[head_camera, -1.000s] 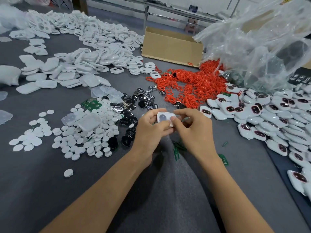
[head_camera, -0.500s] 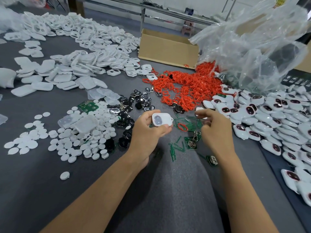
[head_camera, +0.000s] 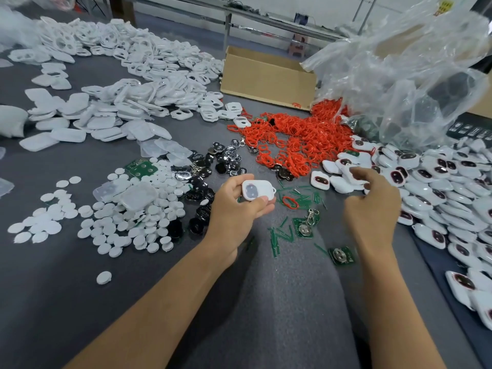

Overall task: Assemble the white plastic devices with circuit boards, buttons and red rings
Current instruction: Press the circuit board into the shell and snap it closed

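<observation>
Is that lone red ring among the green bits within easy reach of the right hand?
Probably yes: the red ring lies uncovered on the mat just beside the right hand, which looks empty.

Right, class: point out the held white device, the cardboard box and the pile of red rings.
white device (head_camera: 257, 190), head view, middle of its front face.
cardboard box (head_camera: 266, 78), head view, its near side wall.
pile of red rings (head_camera: 299, 139), head view, middle of the heap.

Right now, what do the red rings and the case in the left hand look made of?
Red rings: thin loops lying bent and tangled, matte, so probably soft rubber or silicone. Case in the left hand: smooth white with a faint sheen and a moulded loop at one corner, apparently rigid plastic.
</observation>
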{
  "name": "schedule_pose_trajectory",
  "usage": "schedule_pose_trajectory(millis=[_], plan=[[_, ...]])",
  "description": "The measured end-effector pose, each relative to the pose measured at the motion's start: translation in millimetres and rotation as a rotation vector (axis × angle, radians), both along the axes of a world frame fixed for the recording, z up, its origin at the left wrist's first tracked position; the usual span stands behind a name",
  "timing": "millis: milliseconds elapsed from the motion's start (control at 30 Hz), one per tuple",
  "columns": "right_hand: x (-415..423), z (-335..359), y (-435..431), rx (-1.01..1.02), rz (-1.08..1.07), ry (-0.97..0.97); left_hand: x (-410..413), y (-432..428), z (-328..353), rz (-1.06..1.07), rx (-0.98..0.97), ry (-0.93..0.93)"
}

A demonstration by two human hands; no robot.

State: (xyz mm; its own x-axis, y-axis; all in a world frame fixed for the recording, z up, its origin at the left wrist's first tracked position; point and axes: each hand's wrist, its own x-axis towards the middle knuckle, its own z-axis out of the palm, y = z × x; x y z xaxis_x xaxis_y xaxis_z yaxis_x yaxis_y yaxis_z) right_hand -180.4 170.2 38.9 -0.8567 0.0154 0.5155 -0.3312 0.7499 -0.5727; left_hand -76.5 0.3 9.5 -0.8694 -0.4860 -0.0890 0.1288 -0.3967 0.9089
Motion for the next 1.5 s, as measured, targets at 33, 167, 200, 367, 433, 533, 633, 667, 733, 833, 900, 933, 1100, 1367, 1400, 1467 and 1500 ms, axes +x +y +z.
schedule_pose_trajectory(millis=[33,167,200,367,433,533,633,667,733,833,900,933,1100,1367,1400,1467,1500], plan=[[-1.4,-0.7,2.5,0.007,-0.004,-0.031,-0.1,0.4,0.5,-0.001,-0.008,0.0],[-0.3,1.0,5.6,-0.102,0.12,-0.25,1.9,1.9,3.6,-0.003,-0.017,0.009],[0.8,3.5,7.3,-0.155,0.18,-0.305,2.6,2.4,4.6,-0.006,-0.02,0.009],[17.8,16.8,32.6,-0.055,0.437,-0.454,4.2,3.5,7.9,-0.019,-0.052,0.004],[24.7,15.8,44.8,0.038,0.46,-0.472,4.1,2.3,8.0,-0.019,-0.046,0.006],[27.8,15.4,50.5,0.105,0.414,-0.429,3.1,0.3,7.8,-0.013,-0.015,0.009],[26.6,23.3,47.3,0.297,0.442,-0.497,2.6,-0.8,7.1,-0.013,0.014,0.014],[26.5,27.5,47.7,0.394,0.452,-0.544,2.8,-0.7,6.5,-0.013,0.017,0.018],[27.6,33.6,50.1,0.591,0.382,-0.563,3.0,-0.2,5.4,-0.018,0.003,0.023],[40.0,27.4,47.0,0.753,0.19,-0.524,2.5,0.2,5.1,-0.022,-0.023,0.017],[47.1,13.5,41.4,0.746,0.14,-0.485,2.1,-0.2,4.1,-0.026,-0.03,0.017],[47.7,7.8,40.4,0.701,0.14,-0.462,2.1,-0.4,3.8,-0.029,-0.032,0.018],[41.6,12.5,43.9,0.55,0.354,-0.504,2.3,-2.2,3.0,-0.033,-0.029,0.015],[48.4,13.6,59.1,0.307,0.476,-0.438,3.3,-2.9,4.8,-0.034,-0.042,0.013],[50.3,11.3,60.8,0.297,0.422,-0.412,3.0,-2.2,5.2,-0.035,-0.052,0.009],[54.4,6.4,61.0,0.276,0.359,-0.365,2.6,-0.8,6.0,-0.038,-0.065,0.005],[56.1,4.0,60.1,0.274,0.343,-0.347,2.9,-0.4,6.5,-0.04,-0.069,0.003]])
